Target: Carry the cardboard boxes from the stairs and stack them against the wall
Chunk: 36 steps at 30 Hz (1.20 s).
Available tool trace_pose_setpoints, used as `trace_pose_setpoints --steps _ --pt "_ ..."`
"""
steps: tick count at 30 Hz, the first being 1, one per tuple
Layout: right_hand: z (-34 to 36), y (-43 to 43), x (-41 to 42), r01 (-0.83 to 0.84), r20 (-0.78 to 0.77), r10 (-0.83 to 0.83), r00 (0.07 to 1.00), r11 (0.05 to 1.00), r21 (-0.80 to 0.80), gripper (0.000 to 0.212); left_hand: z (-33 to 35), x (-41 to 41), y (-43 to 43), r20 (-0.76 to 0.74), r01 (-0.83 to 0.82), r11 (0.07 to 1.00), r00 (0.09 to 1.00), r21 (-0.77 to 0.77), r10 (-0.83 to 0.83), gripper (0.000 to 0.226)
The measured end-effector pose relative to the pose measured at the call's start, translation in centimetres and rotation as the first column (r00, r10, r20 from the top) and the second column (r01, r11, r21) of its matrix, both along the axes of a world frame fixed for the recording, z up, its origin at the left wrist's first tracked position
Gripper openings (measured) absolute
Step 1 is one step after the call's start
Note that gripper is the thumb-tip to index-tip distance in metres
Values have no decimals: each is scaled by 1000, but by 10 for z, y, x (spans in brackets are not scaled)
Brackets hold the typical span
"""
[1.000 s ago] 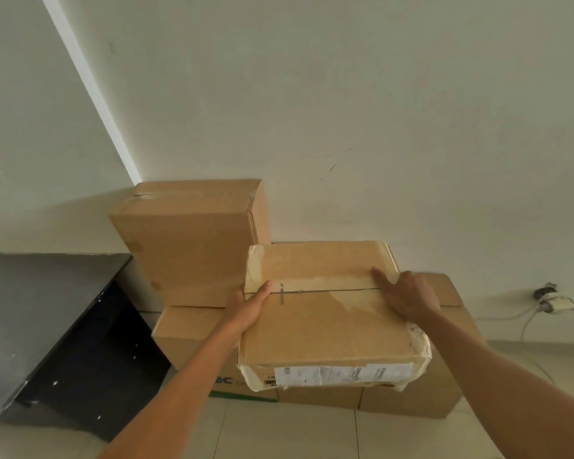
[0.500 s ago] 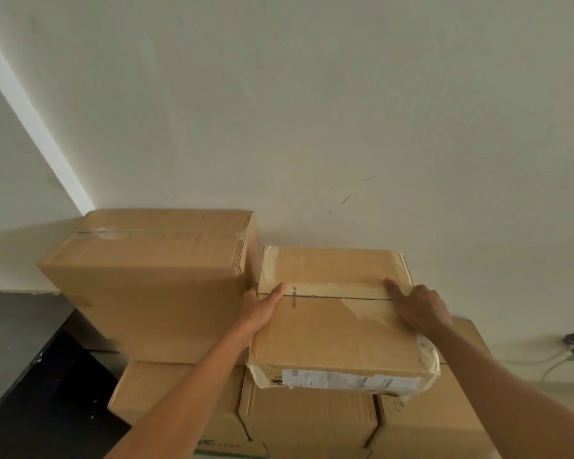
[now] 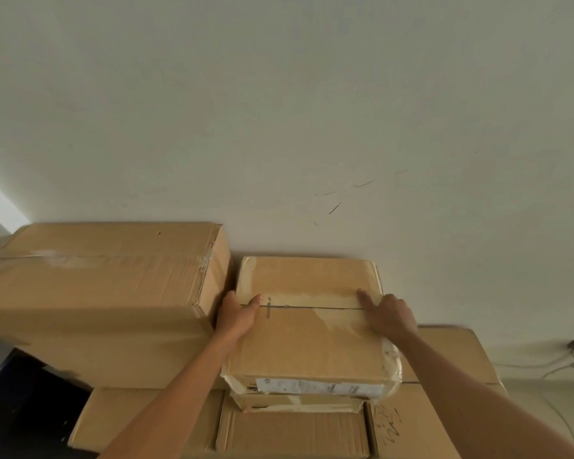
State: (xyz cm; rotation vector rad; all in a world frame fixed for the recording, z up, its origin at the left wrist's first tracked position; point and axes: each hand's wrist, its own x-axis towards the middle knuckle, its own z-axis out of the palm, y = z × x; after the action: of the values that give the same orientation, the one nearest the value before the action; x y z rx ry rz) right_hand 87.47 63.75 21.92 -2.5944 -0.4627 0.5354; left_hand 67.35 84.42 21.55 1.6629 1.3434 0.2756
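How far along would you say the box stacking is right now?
Done: a large box and a lower row of boxes sit against the wall. In hand: the left hand and right hand grip the small labelled box, over the lower row beside the large one. Left: letting go; whether more boxes wait elsewhere is not visible.

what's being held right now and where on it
The small taped box, held at its left and right top edges by the left hand and right hand, thumbs on top.
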Motion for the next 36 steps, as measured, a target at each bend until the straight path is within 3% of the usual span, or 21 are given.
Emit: trace_pose_setpoints --steps 5,9,13,16,20,26,30,34,36 --pt "-11 16 9 -27 34 28 999 999 -18 75 -12 13 2 -44 -35 998 998 55 38 80" --pt "-15 22 17 -15 36 16 999 1000 -16 74 -16 16 -6 -22 11 976 1000 219 -6 73" --pt "-26 25 13 40 -11 -39 999 999 38 73 -22 14 -10 -39 147 890 989 432 -144 67" --pt "-28 28 15 56 -77 -50 996 995 86 73 -25 19 -12 -177 250 877 965 409 -193 72" --pt "-28 29 16 59 -80 -50 996 992 109 72 -31 23 -14 -323 395 766 911 508 -255 73" --pt "-27 33 10 51 -73 -43 996 992 119 71 -38 16 -2 -364 463 744 878 481 -310 71" --pt "-27 39 4 51 -83 -41 996 991 124 71 -37 10 4 -375 472 743 872 475 -315 92" --pt "-26 42 6 42 -111 -31 993 995 95 72 -32 10 9 -355 490 759 864 429 -357 66" --pt "-23 43 10 24 -133 -15 991 998 66 75 -29 10 13 -353 510 765 852 394 -387 64"
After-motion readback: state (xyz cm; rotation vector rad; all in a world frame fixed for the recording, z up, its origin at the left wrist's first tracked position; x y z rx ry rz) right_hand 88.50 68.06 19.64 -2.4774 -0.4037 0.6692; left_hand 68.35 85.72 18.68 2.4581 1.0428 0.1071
